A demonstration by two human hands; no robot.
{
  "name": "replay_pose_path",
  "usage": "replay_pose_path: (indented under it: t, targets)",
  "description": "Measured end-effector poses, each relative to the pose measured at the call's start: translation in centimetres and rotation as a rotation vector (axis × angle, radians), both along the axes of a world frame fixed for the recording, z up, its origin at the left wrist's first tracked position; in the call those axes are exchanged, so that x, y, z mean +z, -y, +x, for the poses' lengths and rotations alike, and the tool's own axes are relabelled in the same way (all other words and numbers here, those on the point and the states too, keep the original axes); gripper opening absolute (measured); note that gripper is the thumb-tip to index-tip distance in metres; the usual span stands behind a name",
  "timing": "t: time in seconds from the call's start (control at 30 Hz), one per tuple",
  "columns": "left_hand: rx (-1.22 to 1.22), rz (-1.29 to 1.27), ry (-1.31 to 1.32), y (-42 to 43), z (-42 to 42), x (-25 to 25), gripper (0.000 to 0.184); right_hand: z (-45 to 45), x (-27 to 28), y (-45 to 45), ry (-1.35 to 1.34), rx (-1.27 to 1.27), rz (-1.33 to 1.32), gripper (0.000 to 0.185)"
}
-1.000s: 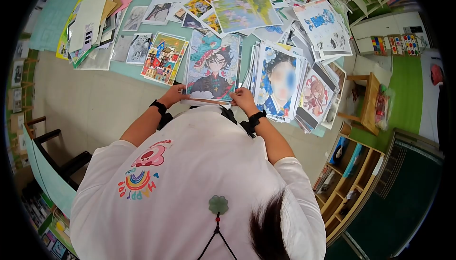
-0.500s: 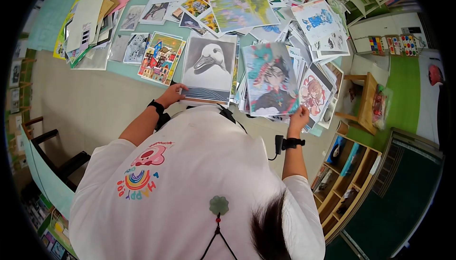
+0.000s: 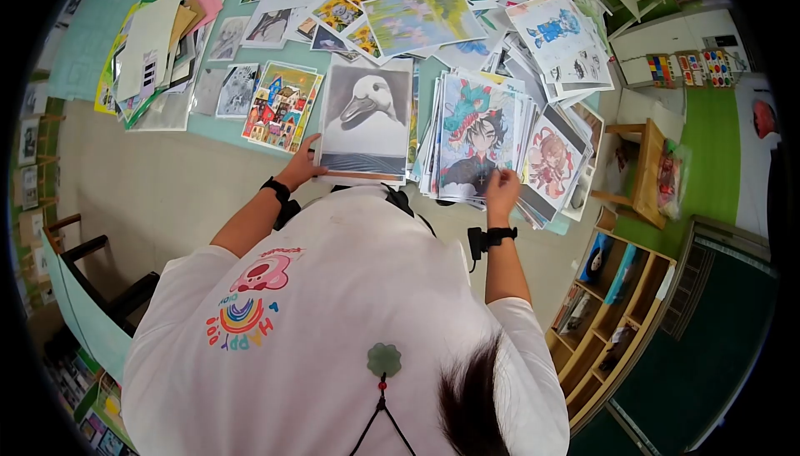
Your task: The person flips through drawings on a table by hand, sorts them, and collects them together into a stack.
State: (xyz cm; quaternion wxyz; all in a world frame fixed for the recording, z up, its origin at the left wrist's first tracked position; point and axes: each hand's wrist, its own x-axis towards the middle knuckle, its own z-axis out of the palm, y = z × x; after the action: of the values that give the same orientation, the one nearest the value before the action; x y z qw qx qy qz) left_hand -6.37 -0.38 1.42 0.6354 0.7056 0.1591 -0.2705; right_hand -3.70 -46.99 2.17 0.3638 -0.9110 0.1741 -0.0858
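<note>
A grey drawing of a duck (image 3: 367,110) lies near the table's front edge. My left hand (image 3: 302,166) grips its lower left corner, fingers along the side and thumb at the bottom. To the right, an anime picture (image 3: 477,135) of a dark-haired figure with a teal dragon head rests on a pile of sheets. My right hand (image 3: 502,193) is at its lower right part, with the fingers closed together at the sheet. A picture of colourful houses (image 3: 282,106) lies left of the duck drawing. A red-haired character picture (image 3: 552,164) sticks out right of the pile.
Many overlapping prints cover the back of the table, among them a pastel landscape (image 3: 423,21) and a blue figure sheet (image 3: 554,31). A stack of folders and papers (image 3: 158,48) lies at the left. Wooden shelves (image 3: 612,306) and a wooden stool (image 3: 637,173) stand at right.
The anime picture has come down and left, squaring onto the pile. My right hand has moved left with it. My left hand stays at the duck drawing's corner, shifting slightly.
</note>
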Motion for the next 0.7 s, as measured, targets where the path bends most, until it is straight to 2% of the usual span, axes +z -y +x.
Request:
replay_pose_path:
  t: [0.07,0.2,0.3,0.43,0.57,0.63,0.7]
  targets:
    - [0.003,-0.007,0.019,0.1,-0.2,0.1,0.084,0.5,1.4,-4.3,0.135,0.143,-0.105,0.021]
    - [-0.009,0.009,0.027,-0.2,-0.2,-0.3,0.08,1.8,1.5,-9.7,-0.145,0.432,0.225,0.026]
    - [-0.024,0.009,-0.001,-0.4,-0.3,-0.7,0.07,1.9,-0.4,-12.6,-0.296,0.624,0.285,0.036]
    - [-0.039,0.03,-0.013,-0.5,-0.4,-0.6,0.059,2.2,-2.9,-14.3,-0.359,0.621,0.225,0.05]
    - [-0.021,0.01,0.011,-0.4,-0.5,-0.4,0.06,2.6,-4.6,-15.2,-0.604,0.499,0.494,0.038]
    - [-0.021,0.006,0.004,-0.3,-0.5,0.3,0.06,2.7,-2.1,-15.8,-0.741,0.454,0.615,0.031]
    - [-0.014,0.004,-0.026,-0.3,-0.4,0.2,0.063,2.7,-2.4,-15.7,-0.75,0.475,0.689,0.025]
